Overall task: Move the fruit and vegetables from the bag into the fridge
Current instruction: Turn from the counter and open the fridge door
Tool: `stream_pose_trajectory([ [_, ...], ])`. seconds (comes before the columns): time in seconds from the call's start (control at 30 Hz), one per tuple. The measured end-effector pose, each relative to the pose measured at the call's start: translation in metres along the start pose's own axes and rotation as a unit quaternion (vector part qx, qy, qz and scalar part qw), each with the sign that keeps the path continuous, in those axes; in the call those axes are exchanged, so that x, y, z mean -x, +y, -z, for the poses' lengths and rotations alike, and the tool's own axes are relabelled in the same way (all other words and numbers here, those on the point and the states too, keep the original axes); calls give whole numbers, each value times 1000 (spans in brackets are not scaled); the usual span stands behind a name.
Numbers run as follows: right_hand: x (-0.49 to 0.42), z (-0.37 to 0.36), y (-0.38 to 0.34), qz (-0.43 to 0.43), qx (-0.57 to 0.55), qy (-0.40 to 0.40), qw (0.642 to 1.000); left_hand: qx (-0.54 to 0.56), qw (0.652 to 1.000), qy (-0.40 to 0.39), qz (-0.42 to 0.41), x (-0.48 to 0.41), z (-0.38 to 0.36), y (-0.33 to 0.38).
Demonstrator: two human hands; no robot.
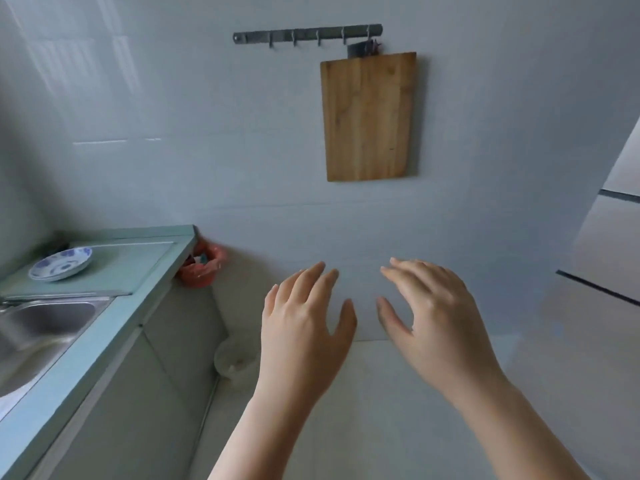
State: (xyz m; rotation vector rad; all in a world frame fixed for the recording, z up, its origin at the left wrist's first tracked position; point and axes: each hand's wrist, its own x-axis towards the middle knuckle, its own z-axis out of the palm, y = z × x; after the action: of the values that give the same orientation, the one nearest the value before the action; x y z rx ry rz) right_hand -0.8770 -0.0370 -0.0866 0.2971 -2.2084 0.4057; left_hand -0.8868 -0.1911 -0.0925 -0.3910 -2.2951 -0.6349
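The 2 hands, left hand (304, 320) and right hand (440, 313), are spread and hold nothing. The red bag (204, 268) sits beyond the counter's (104, 344) far end, left of both. The fridge (606, 258) stands right, untouched.

A pale glossy tiled wall (207, 133) carries a grey metal hook rail (307, 33), with a rectangular wooden cutting board (369, 116) hanging below it. At left, a pale green table (86, 362) holds a stainless steel sink (45, 323).
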Motion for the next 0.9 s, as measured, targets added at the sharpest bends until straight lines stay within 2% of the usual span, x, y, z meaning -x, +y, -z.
stream_pose_trajectory([
  [0.27,-48,0,136,-57,77,16,995,108,993,-51,-18,-86,-119,59],
  [0.47,-57,-11,212,-105,130,19,986,185,975,-114,-45,-129,-201,89],
  [0.7,-81,-41,307,-164,214,-6,963,287,938,-182,-60,-192,-313,110],
  [0.9,-141,-81,377,-194,263,-2,945,354,903,-225,-93,-267,-397,117],
])
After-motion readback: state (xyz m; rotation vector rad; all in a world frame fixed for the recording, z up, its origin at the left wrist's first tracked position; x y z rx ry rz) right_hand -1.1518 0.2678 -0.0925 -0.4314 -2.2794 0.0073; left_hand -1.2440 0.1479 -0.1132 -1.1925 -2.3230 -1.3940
